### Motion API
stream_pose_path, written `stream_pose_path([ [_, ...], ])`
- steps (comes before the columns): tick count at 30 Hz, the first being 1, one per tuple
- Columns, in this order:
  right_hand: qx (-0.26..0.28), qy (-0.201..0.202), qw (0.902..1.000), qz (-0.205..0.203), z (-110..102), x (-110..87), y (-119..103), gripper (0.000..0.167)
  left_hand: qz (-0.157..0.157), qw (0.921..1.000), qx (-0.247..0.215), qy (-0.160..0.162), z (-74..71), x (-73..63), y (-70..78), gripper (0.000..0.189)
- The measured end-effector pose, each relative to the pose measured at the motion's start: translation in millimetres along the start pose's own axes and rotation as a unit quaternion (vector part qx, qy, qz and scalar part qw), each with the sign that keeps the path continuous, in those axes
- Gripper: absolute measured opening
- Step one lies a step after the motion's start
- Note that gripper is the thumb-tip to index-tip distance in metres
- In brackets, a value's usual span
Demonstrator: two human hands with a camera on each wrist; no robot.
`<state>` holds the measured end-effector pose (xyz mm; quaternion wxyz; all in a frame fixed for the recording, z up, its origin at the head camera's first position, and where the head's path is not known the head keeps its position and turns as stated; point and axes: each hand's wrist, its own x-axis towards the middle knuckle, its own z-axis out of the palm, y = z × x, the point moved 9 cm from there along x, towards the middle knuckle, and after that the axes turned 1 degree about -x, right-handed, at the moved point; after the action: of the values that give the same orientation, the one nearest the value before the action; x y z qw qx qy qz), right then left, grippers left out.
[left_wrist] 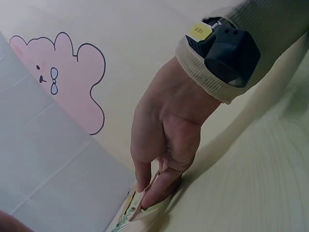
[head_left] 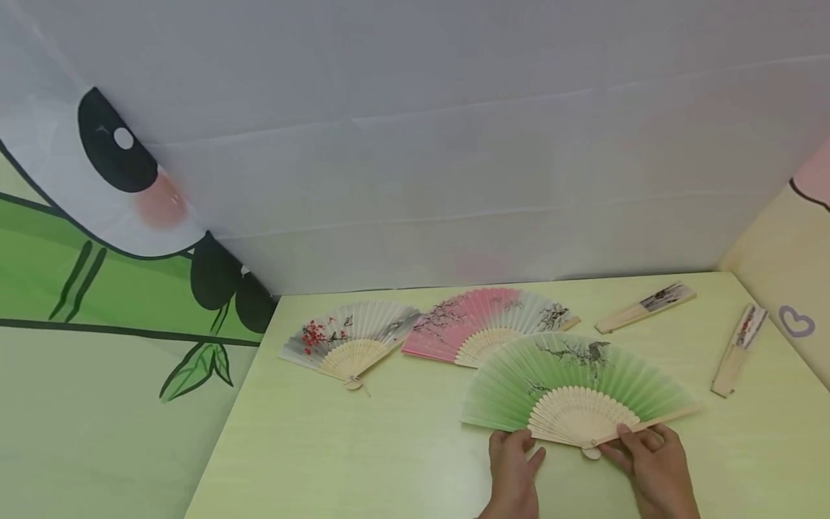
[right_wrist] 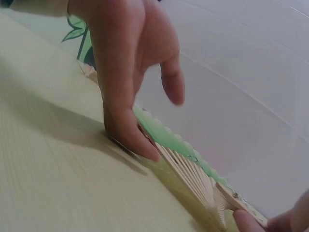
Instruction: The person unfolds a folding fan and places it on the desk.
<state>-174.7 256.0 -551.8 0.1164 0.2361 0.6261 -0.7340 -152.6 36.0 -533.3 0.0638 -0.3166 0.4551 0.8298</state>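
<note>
A green folding fan (head_left: 577, 371) with a dark tree-and-bird print lies spread, its pale slatted ribs toward me. My right hand (head_left: 661, 465) pinches the right guard stick between thumb and fingers; the left wrist view shows this right hand (left_wrist: 166, 121) from the side, with the stick between its digits. At the lower left edge is my left hand (head_left: 512, 472). In the right wrist view one digit of the left hand (right_wrist: 120, 72) reaches to the fan's edge, while another hangs apart from it. Some left fingers are hidden.
Behind lie an open grey-white fan (head_left: 369, 324) with red blossoms and an open pink-and-white fan (head_left: 476, 317), partly covered by the green one. Two folded fans (head_left: 648, 306) (head_left: 739, 349) rest at the right. A pale wall (head_left: 480, 252) borders the table's back.
</note>
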Motion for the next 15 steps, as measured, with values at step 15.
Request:
stream_pose_path([
  [15,-0.235,-0.071,0.9694,0.012,-28,6.0,-26,0.091,-0.014,0.9992,-0.023,0.03,-7.1,-14.7,0.2,0.066],
])
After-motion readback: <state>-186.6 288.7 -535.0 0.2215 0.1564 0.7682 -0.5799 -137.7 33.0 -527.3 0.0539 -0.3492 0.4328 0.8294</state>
